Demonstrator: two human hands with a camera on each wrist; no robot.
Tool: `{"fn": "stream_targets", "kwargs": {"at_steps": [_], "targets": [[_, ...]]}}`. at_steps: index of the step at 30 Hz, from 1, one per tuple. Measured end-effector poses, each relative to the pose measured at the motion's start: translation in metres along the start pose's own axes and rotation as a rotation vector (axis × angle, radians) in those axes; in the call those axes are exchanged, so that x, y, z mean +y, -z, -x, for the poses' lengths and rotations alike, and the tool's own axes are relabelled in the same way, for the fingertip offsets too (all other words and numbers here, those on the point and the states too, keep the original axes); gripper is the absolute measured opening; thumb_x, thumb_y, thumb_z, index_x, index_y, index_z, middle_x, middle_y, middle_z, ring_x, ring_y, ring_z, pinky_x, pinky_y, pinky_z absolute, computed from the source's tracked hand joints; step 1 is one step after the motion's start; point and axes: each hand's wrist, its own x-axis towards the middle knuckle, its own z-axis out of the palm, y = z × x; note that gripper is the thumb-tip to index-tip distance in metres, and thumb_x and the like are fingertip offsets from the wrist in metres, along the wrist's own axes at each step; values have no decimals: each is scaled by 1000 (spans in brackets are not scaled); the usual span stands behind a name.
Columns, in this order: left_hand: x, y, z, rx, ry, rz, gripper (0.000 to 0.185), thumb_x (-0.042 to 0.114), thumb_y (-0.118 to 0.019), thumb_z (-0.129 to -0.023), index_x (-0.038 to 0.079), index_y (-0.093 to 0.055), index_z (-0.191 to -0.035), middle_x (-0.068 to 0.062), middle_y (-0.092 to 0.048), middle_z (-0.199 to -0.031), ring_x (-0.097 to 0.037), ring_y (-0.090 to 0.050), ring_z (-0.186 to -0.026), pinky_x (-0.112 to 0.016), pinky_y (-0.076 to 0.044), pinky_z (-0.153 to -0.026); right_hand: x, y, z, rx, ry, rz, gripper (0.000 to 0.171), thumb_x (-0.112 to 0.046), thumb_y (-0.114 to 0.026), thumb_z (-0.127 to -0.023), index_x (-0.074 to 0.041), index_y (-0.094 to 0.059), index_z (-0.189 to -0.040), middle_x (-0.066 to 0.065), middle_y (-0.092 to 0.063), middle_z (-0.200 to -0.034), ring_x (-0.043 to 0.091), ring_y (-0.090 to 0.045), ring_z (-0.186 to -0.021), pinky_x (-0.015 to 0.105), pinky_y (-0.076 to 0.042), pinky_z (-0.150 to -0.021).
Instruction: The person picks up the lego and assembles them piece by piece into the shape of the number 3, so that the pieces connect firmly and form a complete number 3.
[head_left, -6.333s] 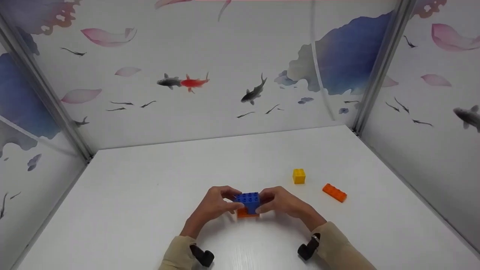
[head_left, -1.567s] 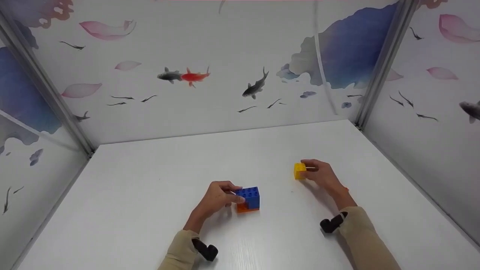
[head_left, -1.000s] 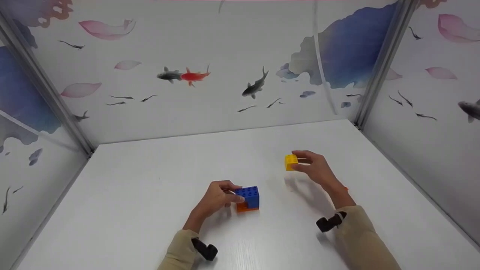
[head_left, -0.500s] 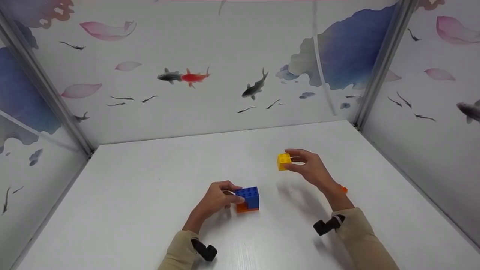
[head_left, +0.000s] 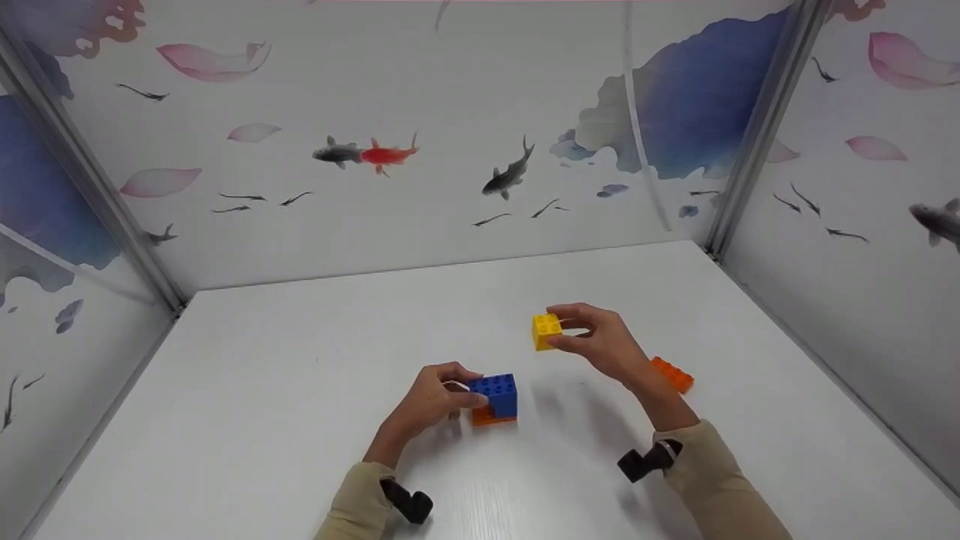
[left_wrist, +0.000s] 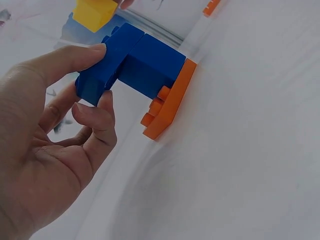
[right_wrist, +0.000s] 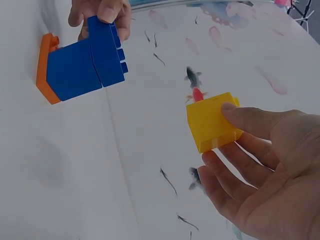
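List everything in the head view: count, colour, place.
Table: 1, white, centre
Small block: 1, yellow, raised above table
Base brick: 1, orange, on table
Blue bricks: 2, blue, stacked on base brick
Loose brick: 1, orange, right side
Walls: 3, patterned white, back and sides
Posts: 2, grey, back corners
Wrist cameras: 2, black, foreground
Sleeves: 2, beige, bottom edge
Left hand: 1, bare, gripping upper blue brick
Right hand: 1, bare, pinching small block

Printed panels (head_left: pixel 390 232) and metal posts (head_left: pixel 769 112) bordering a table (head_left: pixel 262 420) suggest a booth.
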Motion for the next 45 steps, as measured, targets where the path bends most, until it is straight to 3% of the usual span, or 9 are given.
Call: {"fn": "stream_targets", "kwargs": {"at_steps": [10, 18, 29, 37, 45], "targets": [[2, -1, 1, 0, 12, -25, 36, 27, -80, -84, 11, -72, -116, -9, -68, -115, -19, -63, -93, -26, -52, -67, -10, -17, 5, 13, 16, -13, 44, -23, -76, -90, -16, -65, -132, 10, -66, -130, 29, -64, -119, 41, -56, -99], [-1, -1, -1, -3, 3, -24, 36, 28, -80, -84, 11, -72, -114, -10, -68, -114, -19, -63, -90, -25, -51, -64, -14, -31, 8, 28, 1, -35, 47, -21, -77, -89, -14, -64, -133, 10, -66, -130, 29, -65, -118, 42, -57, -98], [-3, 0, -1, -1, -1, -45, 38, 32, -80, -83, 12, -71, -115, -9, -68, -114, -20, -64, -93, -26, -55, -69, -12, -46, 11, 3, -18, -92, 42, -22, -78, -88, -15, -67, -128, 9, -60, -135, 33, -65, -118, 40, -60, -92], [-3, 0, 0, -5, -9, -22, 38, 28, -79, -84, 9, -71, -115, -11, -68, -115, -19, -64, -90, -25, -53, -66, -9, -53, 12, -43, 11, -75, 40, -22, -77, -89, -14, -67, -127, 9, -67, -127, 30, -65, -116, 40, -59, -93], [-2, 1, 0, -2, -5, -17, 36, 30, -80, -83, 11, -72, -113, -9, -68, -113, -20, -64, -90, -26, -53, -67, -6, -57, 11, -76, 39, -57, 40, -22, -75, -90, -10, -67, -127, 10, -66, -128, 32, -65, -115, 39, -60, -91]]}}
